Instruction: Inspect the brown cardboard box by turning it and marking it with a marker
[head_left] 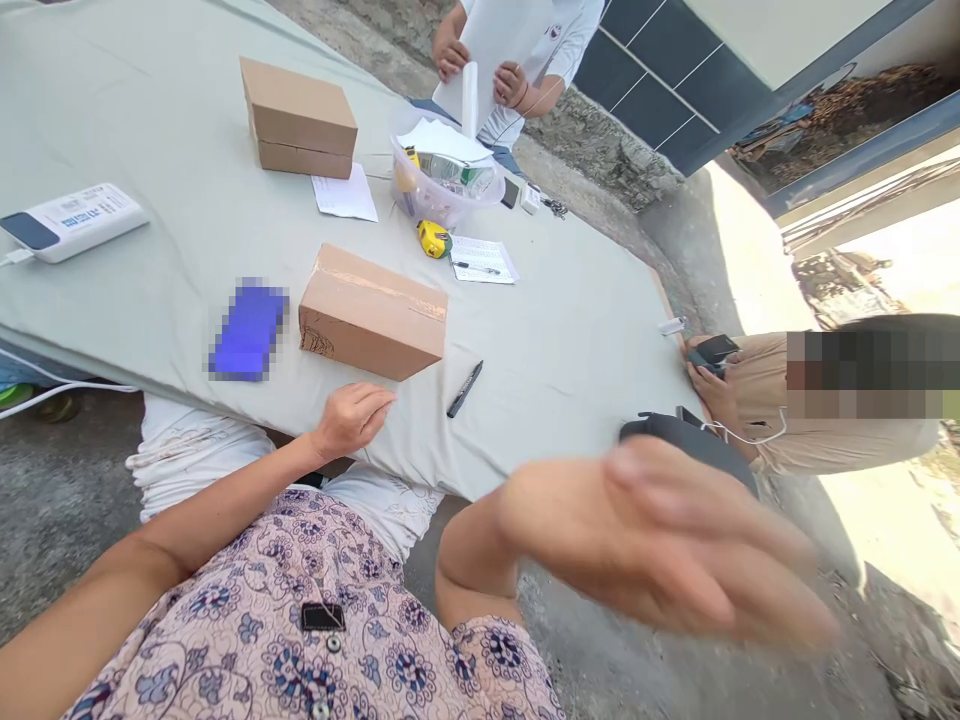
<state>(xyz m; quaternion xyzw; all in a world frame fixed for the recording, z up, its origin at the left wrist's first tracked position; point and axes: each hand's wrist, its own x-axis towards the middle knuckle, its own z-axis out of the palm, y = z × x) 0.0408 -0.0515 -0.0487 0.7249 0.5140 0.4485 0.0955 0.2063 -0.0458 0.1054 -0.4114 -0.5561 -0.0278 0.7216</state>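
Item: taped cardboard box, lying on grey-green cloth-covered table, just ahead of left hand | Left hand: resting on cloth, holding nothing, fingers pressed together, lightly curled; black marker lies near | Right hand: raised beyond table edge, motion-blurred, finger state cannot be told

Hard daylight came from the right, bleaching the ground there almost white with glare. The right hand was smeared by motion blur, and the wide lens bowed the surface toward the frame's edges, while pixelated patches obscured some areas.
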